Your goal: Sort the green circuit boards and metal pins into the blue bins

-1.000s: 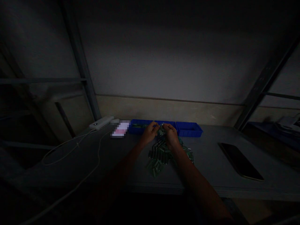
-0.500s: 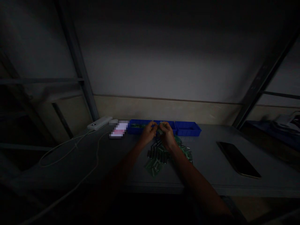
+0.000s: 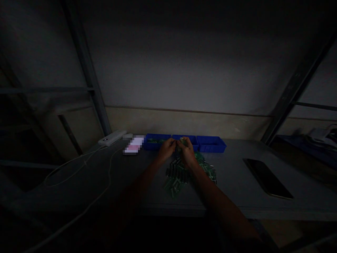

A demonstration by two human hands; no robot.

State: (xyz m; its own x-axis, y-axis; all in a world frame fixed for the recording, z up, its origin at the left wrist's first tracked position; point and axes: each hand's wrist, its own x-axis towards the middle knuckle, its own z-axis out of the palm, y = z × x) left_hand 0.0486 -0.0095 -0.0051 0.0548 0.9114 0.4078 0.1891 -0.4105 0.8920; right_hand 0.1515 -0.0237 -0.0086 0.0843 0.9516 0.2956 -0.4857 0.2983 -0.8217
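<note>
Both hands are raised close together in front of the middle blue bin [image 3: 195, 143]. My left hand [image 3: 166, 149] is closed in a pinch; the dim light hides what its fingers hold, if anything. Closed too, my right hand [image 3: 187, 150] grips a small pale-green piece [image 3: 181, 140], largely covered by the fingers. Under the hands lies a pile of small green parts [image 3: 207, 168] with shiny metal bits. A row of dark, silver-edged pieces [image 3: 177, 171] sits at its left, with a flat green bundle [image 3: 173, 188] in front.
A left blue bin [image 3: 158, 137] contains some green parts, and a right blue bin [image 3: 211, 144] stands beside the middle one. A blurred-out lit screen [image 3: 134, 144], a white power bank-like box [image 3: 112, 138], a white cable [image 3: 110, 168] and a dark phone [image 3: 268, 178] lie on the grey table.
My right hand's fingers have shifted slightly around the small green piece, towards the left hand. The left hand stays nearly in place, and the pile looks the same.
</note>
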